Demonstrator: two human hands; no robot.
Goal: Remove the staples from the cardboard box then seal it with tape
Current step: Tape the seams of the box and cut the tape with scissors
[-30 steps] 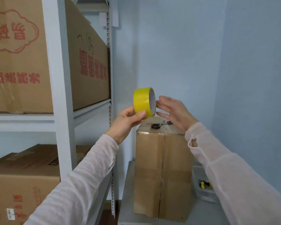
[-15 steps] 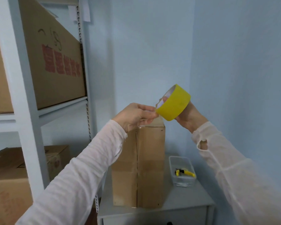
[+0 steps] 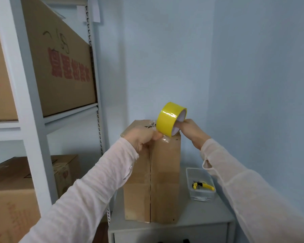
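Yellow tape roll [image 3: 168, 118] gripped by right hand [image 3: 191, 130], fingers hooked through the core, at the top near edge of cardboard box [image 3: 165, 181]. Left hand [image 3: 144, 137] clamped on free tape end [image 3: 165, 138], pinning it at the box's top front edge by the centre seam. Hands close together, roll between. Roll likely light and rigid; glossy film probably slick outside, tacky underneath, so best held by the core. Box upright on grey cabinet [image 3: 200, 218], tall and narrow, probably tippy under pull: brace with left. Cardboard edges crushable. Clear tub [image 3: 201, 197] with yellow-handled tool [image 3: 203, 185] just right of box. Shelving [image 3: 33, 120] with cartons at left.
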